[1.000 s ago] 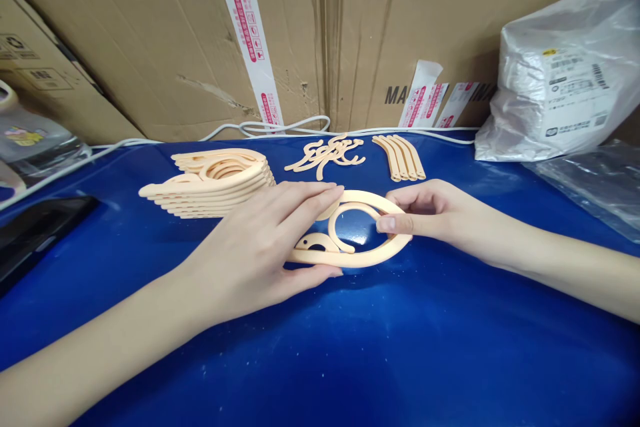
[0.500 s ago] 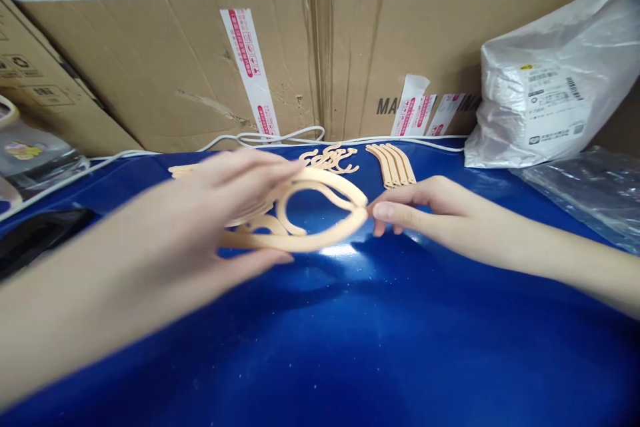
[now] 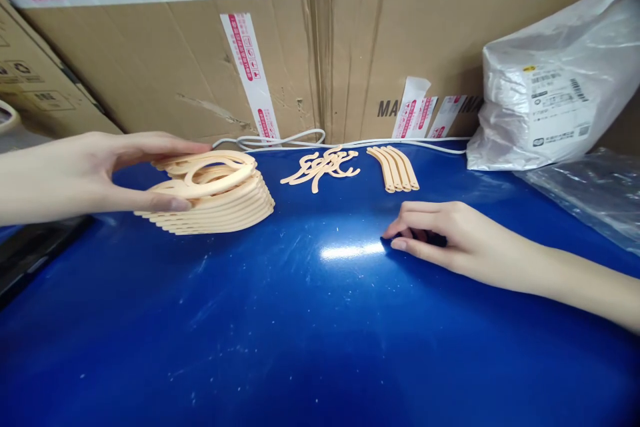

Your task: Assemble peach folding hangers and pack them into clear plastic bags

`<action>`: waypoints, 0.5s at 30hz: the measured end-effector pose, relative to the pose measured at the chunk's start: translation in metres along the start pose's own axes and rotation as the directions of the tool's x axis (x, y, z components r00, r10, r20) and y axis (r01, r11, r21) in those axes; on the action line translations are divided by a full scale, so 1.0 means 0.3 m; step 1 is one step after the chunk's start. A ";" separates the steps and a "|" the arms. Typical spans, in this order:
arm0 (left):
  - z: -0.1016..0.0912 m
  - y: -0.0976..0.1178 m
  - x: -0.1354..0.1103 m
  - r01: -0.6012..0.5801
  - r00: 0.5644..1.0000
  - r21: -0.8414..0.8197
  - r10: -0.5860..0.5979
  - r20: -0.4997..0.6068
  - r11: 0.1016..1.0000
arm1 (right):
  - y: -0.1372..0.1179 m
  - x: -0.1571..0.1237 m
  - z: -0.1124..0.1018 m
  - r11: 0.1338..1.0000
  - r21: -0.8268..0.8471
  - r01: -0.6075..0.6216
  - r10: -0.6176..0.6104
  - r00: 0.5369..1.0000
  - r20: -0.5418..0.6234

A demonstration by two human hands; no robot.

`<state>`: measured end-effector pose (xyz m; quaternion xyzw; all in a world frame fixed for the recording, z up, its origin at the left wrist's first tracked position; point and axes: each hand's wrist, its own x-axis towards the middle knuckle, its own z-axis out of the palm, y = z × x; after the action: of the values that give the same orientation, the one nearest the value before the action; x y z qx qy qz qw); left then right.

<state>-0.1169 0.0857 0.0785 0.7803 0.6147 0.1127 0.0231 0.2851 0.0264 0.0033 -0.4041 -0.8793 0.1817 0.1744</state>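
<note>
On the left, a neat stack of beige plastic folding hangers [image 3: 225, 210] lies on the blue tabletop. My left hand [image 3: 125, 173] grips the uppermost folding hanger [image 3: 227, 180] at its left end, thumb in front and fingers behind, level with the top of the stack. My right hand [image 3: 425, 233] rests on the tabletop right of centre, fingers loosely curled and a gap beside the thumb, with nothing visible in it. Behind it lie several curved hanger arms [image 3: 393, 169] side by side. A loose heap of hook-shaped pieces [image 3: 325, 167] sits between the stack and these arms.
Large cardboard boxes [image 3: 175, 67] stand along the back edge of the blue table [image 3: 320, 333]. A white cable [image 3: 280, 141] runs in front of them. At the right are a filled white plastic bag [image 3: 540, 93] and clear plastic film [image 3: 585, 187]. A dark object [image 3: 40, 260] lies at the left.
My left hand has carried the folding hanger leftward from the middle onto the stack. My right hand has let go of its tip and lowered to the tabletop.
</note>
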 end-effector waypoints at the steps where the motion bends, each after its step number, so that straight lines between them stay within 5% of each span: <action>1: -0.005 -0.002 0.001 -0.002 0.999 -0.033 0.004 0.045 0.999 | 0.002 0.001 0.001 1.000 0.006 -0.004 0.004 1.000 0.003; 15: -0.012 -0.041 0.008 -0.057 0.988 -0.048 0.063 0.144 0.997 | 0.013 0.008 0.014 1.000 0.004 0.018 -0.018 1.000 0.011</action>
<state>-0.1288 0.0906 0.0801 0.8040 0.5850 0.0695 0.0814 0.2843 0.0299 -0.0017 -0.3946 -0.8836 0.1843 0.1719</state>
